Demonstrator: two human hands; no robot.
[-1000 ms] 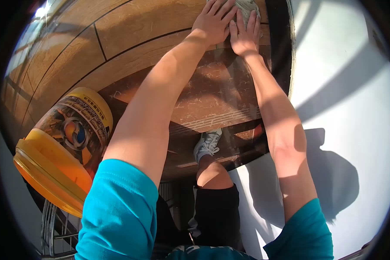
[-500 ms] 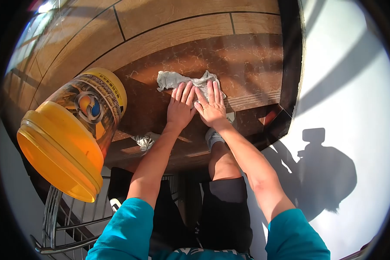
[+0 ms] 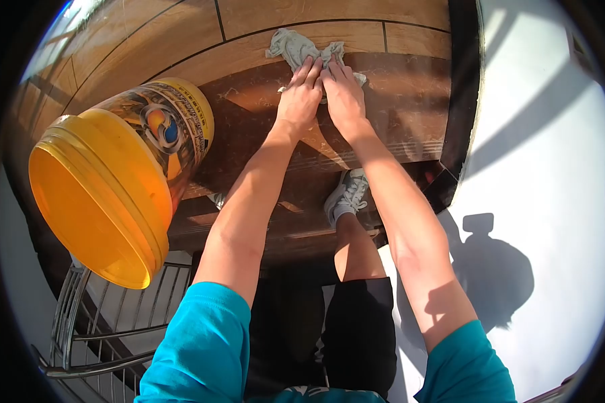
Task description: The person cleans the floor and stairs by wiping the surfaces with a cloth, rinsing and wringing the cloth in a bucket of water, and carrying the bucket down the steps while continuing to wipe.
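Left hand (image 3: 300,101) and right hand (image 3: 343,97), side by side with fingers pressed together, flatten a grey rag (image 3: 301,48) against the brown floor tile (image 3: 396,114), near a yellow bucket (image 3: 117,181).

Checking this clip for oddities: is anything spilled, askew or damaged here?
Nothing stands out. Both hands, left and right, press flat on a crumpled grey rag on the step; the yellow bucket stands beside them, no spill visible.

- Wood-look floor tiles (image 3: 148,40) at 11 o'clock, dark grout lines.
- Dark marble-pattern step (image 3: 396,107) at centre.
- White wall (image 3: 544,134) at 3 o'clock, sunlit, sharp shadows.
- Metal railing (image 3: 81,336) at 8 o'clock.
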